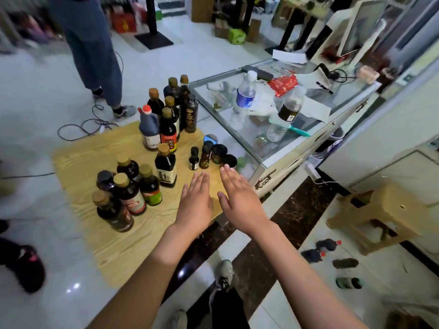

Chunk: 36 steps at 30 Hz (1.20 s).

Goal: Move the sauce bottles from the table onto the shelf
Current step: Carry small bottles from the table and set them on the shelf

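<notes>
Both hands, left [195, 202] and right [240, 200], flat and empty over table [95, 157], small jars [219, 153] just ahead.

**Counts of items on the desk, glass case and floor**

Two hands, the left hand [196, 205] and the right hand [240, 200], extend over the desk [99, 236]. The near group of sauce bottles [129, 193] numbers six; the far group of sauce bottles [169, 115] numbers seven, though overlap makes this uncertain. Five small jars [209, 153] stand in a cluster. Three plastic drink bottles [245, 98] are on the glass case [280, 160]. Four bottles lie on the floor [332, 260]. One wooden stool [380, 217].
</notes>
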Each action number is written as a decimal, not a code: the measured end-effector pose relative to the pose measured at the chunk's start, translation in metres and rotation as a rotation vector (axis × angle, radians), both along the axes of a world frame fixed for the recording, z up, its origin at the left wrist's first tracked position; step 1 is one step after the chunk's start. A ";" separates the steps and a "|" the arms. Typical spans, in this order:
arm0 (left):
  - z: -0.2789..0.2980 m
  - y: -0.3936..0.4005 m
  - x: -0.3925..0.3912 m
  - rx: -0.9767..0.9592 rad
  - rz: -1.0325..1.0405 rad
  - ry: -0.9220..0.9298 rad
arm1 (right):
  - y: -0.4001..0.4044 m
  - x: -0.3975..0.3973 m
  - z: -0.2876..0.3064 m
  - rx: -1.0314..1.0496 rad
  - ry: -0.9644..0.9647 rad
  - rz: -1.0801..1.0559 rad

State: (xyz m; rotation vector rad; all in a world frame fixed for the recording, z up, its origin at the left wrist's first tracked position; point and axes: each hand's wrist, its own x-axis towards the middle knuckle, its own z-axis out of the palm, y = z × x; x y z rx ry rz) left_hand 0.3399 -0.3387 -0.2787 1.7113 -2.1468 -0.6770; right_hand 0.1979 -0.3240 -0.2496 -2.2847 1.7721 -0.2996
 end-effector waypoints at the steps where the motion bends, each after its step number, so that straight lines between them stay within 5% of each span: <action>1: -0.009 -0.011 -0.004 0.040 0.050 0.050 | -0.015 -0.005 -0.008 0.023 -0.007 0.011; 19: -0.078 -0.190 -0.032 0.317 0.634 0.268 | -0.238 -0.016 -0.112 0.261 -0.262 -0.020; 36: -0.138 -0.227 -0.024 0.254 0.736 0.377 | -0.265 -0.011 -0.154 0.261 -0.132 0.009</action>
